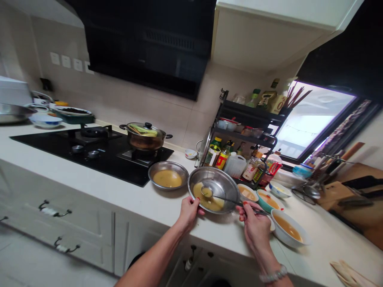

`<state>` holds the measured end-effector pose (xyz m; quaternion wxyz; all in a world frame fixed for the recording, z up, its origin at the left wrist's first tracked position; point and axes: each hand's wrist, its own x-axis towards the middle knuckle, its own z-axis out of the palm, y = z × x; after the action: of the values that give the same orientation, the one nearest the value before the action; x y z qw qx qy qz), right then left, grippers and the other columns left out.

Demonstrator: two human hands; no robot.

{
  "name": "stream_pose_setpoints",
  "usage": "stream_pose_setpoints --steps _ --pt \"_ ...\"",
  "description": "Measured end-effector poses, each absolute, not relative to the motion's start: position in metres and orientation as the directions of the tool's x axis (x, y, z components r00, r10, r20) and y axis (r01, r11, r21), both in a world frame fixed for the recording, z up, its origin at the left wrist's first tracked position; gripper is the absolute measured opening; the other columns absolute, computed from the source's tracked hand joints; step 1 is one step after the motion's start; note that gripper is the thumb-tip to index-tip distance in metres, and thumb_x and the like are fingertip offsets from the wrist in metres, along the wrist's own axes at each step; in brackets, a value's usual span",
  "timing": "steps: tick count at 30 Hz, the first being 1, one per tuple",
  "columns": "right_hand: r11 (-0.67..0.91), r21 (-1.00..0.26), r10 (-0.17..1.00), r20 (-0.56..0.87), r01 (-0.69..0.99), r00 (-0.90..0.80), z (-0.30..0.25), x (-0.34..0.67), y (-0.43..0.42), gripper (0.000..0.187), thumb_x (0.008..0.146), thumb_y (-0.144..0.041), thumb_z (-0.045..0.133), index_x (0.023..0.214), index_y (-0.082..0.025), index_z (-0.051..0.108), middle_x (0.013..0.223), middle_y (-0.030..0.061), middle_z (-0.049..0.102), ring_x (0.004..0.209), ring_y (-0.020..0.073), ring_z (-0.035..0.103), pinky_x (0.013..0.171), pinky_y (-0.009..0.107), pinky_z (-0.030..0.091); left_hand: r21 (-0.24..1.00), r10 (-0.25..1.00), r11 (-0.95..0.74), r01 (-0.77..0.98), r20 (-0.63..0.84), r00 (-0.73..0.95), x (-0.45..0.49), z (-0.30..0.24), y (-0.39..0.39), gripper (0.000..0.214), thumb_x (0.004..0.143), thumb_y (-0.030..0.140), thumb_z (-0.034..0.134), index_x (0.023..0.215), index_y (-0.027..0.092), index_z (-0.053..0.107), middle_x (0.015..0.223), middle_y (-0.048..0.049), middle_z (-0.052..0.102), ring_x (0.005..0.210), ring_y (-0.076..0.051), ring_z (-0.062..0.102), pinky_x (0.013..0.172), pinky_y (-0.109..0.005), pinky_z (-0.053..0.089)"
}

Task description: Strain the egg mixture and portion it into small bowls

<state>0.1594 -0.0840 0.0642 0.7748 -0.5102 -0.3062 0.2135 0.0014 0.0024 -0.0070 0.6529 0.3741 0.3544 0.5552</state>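
My left hand (190,213) grips the near left rim of a steel mixing bowl (226,185), which is tilted and holds yellowish liquid pooled toward me. In my right hand (254,223) is the dark handle of a ladle (207,192), its round cup down in that liquid. Just left of the bowl, a shallow steel dish (152,178) contains a layer of similar yellow liquid. To the right stand a white bowl (295,241), a green-rimmed bowl (263,205) and another bowl (253,191), all with orange-brown liquid. Part of a pale dish is hidden behind my right hand.
A lidded pot (143,141) sits on the black gas hob (110,161). Behind the bowls rises a black rack (251,107) with bottles and jars. Knives and a wooden block (335,191) are at the right, and a cloth (353,275) lies near the front edge.
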Motion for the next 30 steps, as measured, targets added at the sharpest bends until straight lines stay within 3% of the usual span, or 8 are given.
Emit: stream_pose_setpoints --steps 20,30 --pt "0.405 -0.908 0.669 0.215 -0.107 0.712 0.086 0.146 -0.068 0.038 0.052 -0.031 0.082 0.077 -0.013 0.061 0.052 0.0006 0.063 0.041 0.0101 0.054 0.035 0.017 0.04 0.88 0.989 0.103 -0.463 -0.04 0.144 0.001 -0.007 0.003 0.027 0.069 0.036 0.065 0.063 0.015 0.051 0.047 0.0022 0.056 0.034 -0.009 0.054 0.035 -0.017 0.034" --pt "0.476 -0.877 0.7 0.332 -0.067 0.633 0.104 0.101 -0.026 0.031 0.06 -0.033 0.076 0.078 -0.017 0.057 0.05 -0.0009 0.062 0.039 0.0114 0.054 0.035 0.018 0.039 0.876 0.992 0.104 -0.471 -0.054 0.118 0.003 -0.007 0.003 0.025 0.069 0.033 0.065 0.06 0.016 0.048 0.046 0.0025 0.056 0.033 -0.01 0.054 0.035 -0.017 0.034"
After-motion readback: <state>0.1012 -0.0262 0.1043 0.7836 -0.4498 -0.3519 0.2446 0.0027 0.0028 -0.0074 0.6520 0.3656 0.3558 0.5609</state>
